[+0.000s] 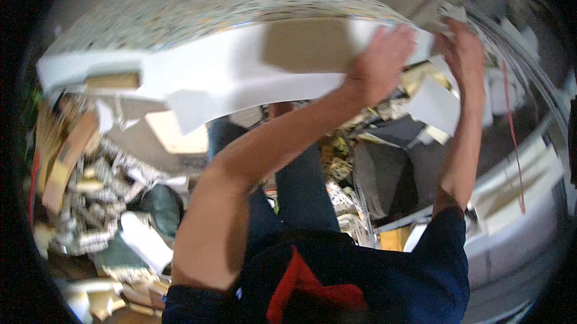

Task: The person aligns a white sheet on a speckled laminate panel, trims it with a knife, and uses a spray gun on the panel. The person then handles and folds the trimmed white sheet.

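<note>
A long foam piece point(204, 59) stretches across the far side in front of me, white along its near face and speckled with many colours on top. Tan patches show in the white face. My left hand point(384, 62) rests on the right part of the white face, its blurred fingers stretched out. Just beyond the foam's right end is my right hand point(463, 50), fingers bent. Whether it grips the foam's edge is hard to make out. By its fingertips shows a small whitish scrap point(452, 10).
Foam and sheet scraps point(99, 198) are heaped at my left, with a dark green bundle point(161, 207) among them. More offcuts point(434, 107) lie below my right hand. A red cord point(512, 137) hangs at the right, near stacked pale boards point(520, 189).
</note>
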Demonstrator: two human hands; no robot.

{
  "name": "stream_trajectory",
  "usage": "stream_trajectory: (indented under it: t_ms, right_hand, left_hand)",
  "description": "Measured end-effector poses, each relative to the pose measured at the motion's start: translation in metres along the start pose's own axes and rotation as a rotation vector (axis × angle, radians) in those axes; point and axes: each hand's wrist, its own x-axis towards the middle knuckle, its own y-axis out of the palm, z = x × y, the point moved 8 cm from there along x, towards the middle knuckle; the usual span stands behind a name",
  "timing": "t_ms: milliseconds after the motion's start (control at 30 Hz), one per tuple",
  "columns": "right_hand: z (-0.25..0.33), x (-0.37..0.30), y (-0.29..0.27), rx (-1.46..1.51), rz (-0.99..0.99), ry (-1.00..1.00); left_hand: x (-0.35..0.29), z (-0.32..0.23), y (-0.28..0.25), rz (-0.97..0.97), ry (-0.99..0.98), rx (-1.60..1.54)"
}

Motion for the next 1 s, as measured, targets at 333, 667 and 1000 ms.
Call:
stream_trajectory:
  t_ms: [333,667,1000]
  right_hand:
    - [0.128,-0.051,0.078,0.072,-0.436,0.267]
    - [0.248,-0.041,0.098,0.017,-0.327,0.340]
    - [0.457,-0.029,0.092,0.349,-0.336,-0.268]
  left_hand:
    - [-0.138,0.098,-0.079,-0.038,0.030,-0.108]
    - [-0.286,0.214,-0.152,-0.043,-0.372,0.093]
    - [-0.372,0.226,-0.166,-0.401,-1.058,-0.588]
